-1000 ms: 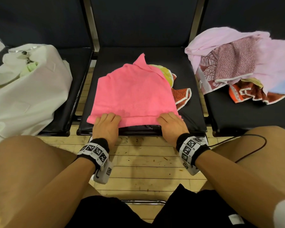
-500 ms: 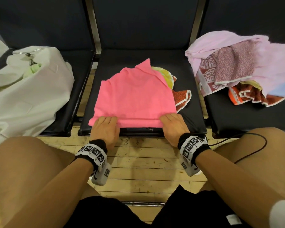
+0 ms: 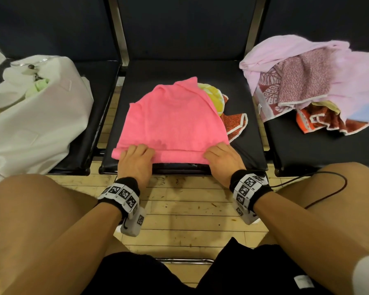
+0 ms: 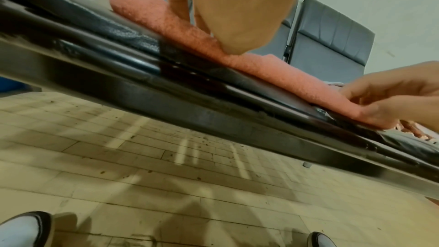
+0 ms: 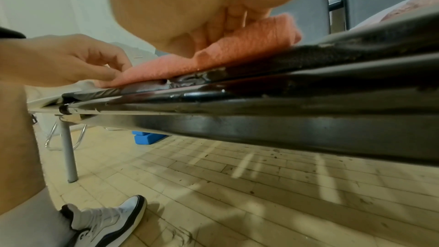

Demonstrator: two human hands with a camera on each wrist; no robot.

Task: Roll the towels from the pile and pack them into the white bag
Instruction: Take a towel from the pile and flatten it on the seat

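Note:
A pink towel (image 3: 173, 118) lies spread on the middle black seat (image 3: 249, 145), its near edge turned over into a thin roll. My left hand (image 3: 136, 155) grips the roll's left end, fingers curled over it and thumb beneath. My right hand (image 3: 218, 154) pinches the right end the same way. In the left wrist view the pink roll (image 4: 273, 67) runs along the seat edge to the right hand (image 4: 385, 97). The right wrist view shows the left hand (image 5: 71, 59) pinching the towel (image 5: 237, 48). The white bag (image 3: 30, 116) slumps on the left seat. The towel pile (image 3: 307, 86) covers the right seat.
An orange and yellow patterned towel (image 3: 232, 122) pokes out from under the pink one at its right. A pale green roll (image 3: 38, 86) shows in the bag's mouth. My bare knees flank the wooden floor (image 3: 190, 209) in front of the seats. A black cable (image 3: 337, 188) crosses my right thigh.
Both hands have pushed forward, turning the pink towel's near edge over into a roll that now sits a little back from the seat's front edge.

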